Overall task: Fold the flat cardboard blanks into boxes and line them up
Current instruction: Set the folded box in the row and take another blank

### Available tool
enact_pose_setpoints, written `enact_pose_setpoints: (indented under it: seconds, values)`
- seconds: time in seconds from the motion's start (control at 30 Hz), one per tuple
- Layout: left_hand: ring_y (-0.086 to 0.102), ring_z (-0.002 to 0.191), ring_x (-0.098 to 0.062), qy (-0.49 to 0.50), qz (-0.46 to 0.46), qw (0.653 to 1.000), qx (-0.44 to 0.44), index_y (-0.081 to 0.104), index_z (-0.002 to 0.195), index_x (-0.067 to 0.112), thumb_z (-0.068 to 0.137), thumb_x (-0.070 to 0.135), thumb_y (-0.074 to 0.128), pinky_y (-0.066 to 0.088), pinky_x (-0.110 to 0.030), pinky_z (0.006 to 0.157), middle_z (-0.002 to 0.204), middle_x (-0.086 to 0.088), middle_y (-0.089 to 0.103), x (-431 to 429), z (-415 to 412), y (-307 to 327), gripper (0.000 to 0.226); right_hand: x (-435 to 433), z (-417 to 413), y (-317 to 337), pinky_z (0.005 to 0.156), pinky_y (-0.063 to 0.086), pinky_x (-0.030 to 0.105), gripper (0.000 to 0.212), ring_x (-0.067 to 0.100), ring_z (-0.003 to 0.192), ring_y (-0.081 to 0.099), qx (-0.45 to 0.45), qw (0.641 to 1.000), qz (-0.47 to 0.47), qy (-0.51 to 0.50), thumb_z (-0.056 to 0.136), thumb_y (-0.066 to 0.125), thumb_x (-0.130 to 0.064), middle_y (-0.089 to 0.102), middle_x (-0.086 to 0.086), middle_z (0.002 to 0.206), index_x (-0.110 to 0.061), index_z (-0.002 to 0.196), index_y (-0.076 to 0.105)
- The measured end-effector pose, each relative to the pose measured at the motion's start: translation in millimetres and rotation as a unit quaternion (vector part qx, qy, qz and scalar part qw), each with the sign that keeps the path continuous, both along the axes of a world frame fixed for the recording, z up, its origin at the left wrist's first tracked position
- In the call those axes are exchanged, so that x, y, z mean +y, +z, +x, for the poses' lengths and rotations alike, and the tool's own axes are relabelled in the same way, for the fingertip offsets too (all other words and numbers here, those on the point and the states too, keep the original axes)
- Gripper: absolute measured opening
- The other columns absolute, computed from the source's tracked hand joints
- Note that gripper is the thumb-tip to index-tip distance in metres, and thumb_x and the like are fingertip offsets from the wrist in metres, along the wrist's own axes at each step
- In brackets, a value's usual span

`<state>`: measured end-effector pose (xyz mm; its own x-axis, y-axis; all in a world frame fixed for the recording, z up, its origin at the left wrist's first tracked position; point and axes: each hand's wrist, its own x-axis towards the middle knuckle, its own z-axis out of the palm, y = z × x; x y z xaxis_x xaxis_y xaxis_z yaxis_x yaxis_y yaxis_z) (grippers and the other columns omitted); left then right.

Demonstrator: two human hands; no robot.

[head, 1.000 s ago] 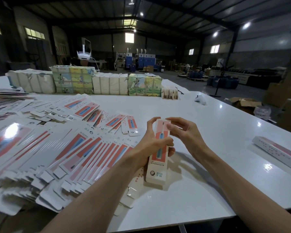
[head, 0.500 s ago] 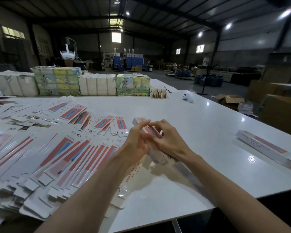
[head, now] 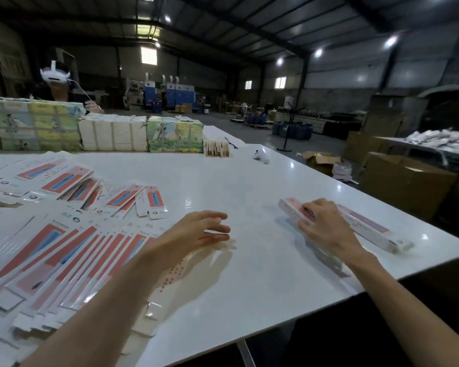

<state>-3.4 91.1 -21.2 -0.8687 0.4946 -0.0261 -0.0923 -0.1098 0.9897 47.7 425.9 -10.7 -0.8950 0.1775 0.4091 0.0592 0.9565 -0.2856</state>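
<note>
**Item:** long, slim white-and-coral cardboard box [head: 292, 207], folded.

**Change recorded:** half a second before, both hands were working this box at the middle of the glossy white table [head: 249, 282]. It had since been carried out to 2 o'clock and laid flat. It lay just beside a second finished box of the same print [head: 368, 226], on that box's 9 o'clock side and roughly parallel. The hand hid whether the two touched.

**Meaning for the task:** by judgement, one more box was done and was being squared into the line. The row stood at two. A fresh blank was due next from the fanned heap of flat white-and-coral cardboard blanks [head: 64, 250] spread from 8 to 10 o'clock.

**Right hand** [head: 321, 223]: arm stretched out toward 2 o'clock, palm down. It grasped the box, with fingers curled over the top face and the thumb on the near side.

**Left hand** [head: 196, 231]: released and holding nothing. It hovered low over bare table at 12 o'clock, fingers straight and loosely spread toward 3 o'clock, just past the heap's edge.
</note>
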Motion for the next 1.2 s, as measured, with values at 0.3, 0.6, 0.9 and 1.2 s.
enact_pose_setpoints:
  seconds: [0.3, 0.6, 0.9, 1.2]
  values:
    - [0.076, 0.109, -0.034, -0.006, 0.015, 1.000, -0.007, 0.073, 0.124, 0.006, 0.106, 0.011, 0.062, 0.063, -0.028, 0.087, 0.114, -0.022, 0.077, 2.9, -3.7, -4.1, 0.023, 74.7, 11.7, -9.1, 0.114, 0.039, 0.045, 0.038, 0.020, 0.126, 0.054, -0.061, 0.952, 0.251, -0.163, 0.105, 0.052, -0.035, 0.059, 0.001, 0.140, -0.024, 0.140, 0.062]
    - [0.078, 0.099, -0.024, 0.025, -0.021, 0.999, 0.023, 0.076, 0.122, 0.013, 0.110, 0.021, 0.056, 0.062, -0.026, 0.081, 0.109, -0.009, 0.080, 2.2, 7.4, 5.9, 0.025, 24.4, -0.6, 1.6, 0.111, 0.048, 0.049, 0.037, 0.029, 0.124, 0.062, 0.027, 0.965, 0.229, -0.124, 0.099, 0.066, -0.020, 0.064, 0.009, 0.139, -0.014, 0.135, 0.069]
    - [0.049, 0.050, -0.005, 0.278, 0.039, 0.953, 0.115, 0.080, 0.098, 0.020, 0.107, 0.028, 0.052, 0.037, -0.018, 0.044, 0.064, 0.006, 0.057, -7.0, -3.9, 18.2, 0.030, -170.4, -58.7, 21.7, 0.089, 0.056, 0.038, 0.019, 0.010, 0.096, 0.066, -0.036, 0.945, -0.059, 0.321, 0.106, 0.061, -0.030, 0.072, -0.009, 0.110, -0.021, 0.119, 0.071]
    - [0.041, 0.052, -0.006, 0.413, 0.046, 0.902, 0.120, 0.074, 0.103, 0.018, 0.109, 0.024, 0.047, 0.035, -0.019, 0.046, 0.063, 0.004, 0.048, -18.5, -9.9, 23.1, 0.029, -197.7, -89.0, -26.7, 0.091, 0.051, 0.024, 0.079, 0.008, 0.107, 0.061, -0.143, 0.916, -0.175, 0.333, 0.083, 0.062, -0.083, 0.057, -0.009, 0.126, -0.033, 0.144, 0.058]
